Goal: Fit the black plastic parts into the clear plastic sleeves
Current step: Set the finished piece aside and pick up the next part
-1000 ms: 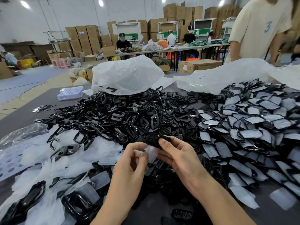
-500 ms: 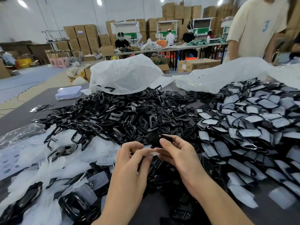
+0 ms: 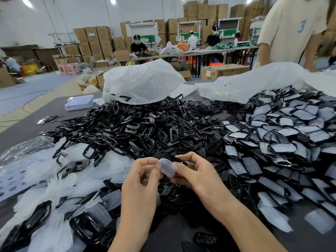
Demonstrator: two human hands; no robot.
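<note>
Dark table point(image 3: 27, 128) heaped with black parts point(image 3: 136, 128); hands point(image 3: 143, 177) point(image 3: 198, 173) pinch a clear sleeve point(image 3: 168, 168)

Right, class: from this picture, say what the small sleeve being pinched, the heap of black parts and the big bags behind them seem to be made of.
Sleeve: soft translucent plastic with a frosted finish. It looks milky and curves where pinched.
Black parts: hard moulded plastic, mostly glossy, with sharp highlights on the rims.
Bags: thin milky plastic film, probably polythene, creased and slumped.
</note>
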